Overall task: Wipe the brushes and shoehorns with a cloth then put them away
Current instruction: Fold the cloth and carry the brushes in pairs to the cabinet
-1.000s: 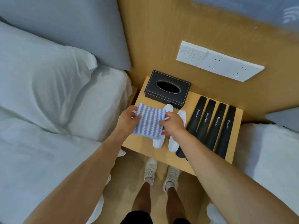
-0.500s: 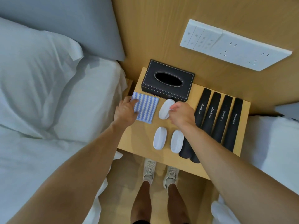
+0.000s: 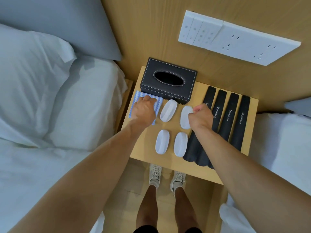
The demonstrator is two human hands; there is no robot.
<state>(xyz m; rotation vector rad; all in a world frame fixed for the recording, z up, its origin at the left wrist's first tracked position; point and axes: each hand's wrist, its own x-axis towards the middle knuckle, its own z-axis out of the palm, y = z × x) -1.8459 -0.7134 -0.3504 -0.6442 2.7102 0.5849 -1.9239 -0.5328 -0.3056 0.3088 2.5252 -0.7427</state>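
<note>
My left hand (image 3: pixel 143 111) lies on a blue-and-white zigzag cloth (image 3: pixel 135 100), fingers curled into it, at the back left of the wooden nightstand (image 3: pixel 143 147). My right hand (image 3: pixel 200 117) pinches the edge of a white oval brush (image 3: pixel 184 119) resting on the tabletop. Another white brush (image 3: pixel 168 110) lies between my hands. Two more white brushes (image 3: pixel 162 141) (image 3: pixel 180 144) lie nearer the front edge. Several black shoehorns (image 3: pixel 231 116) lie side by side on the right, the leftmost partly hidden under my right hand and forearm.
A black tissue box (image 3: pixel 168 79) stands at the back of the nightstand against the wooden wall. A white socket panel (image 3: pixel 235 41) is on the wall above. Beds with white linen (image 3: pixel 67 106) flank the stand. My feet in white shoes (image 3: pixel 155 175) stand before it.
Both hands held the cloth over the brushes a second ago. My left hand has carried it to the back left corner and set it down; my right hand has taken a white brush and shifted right.
</note>
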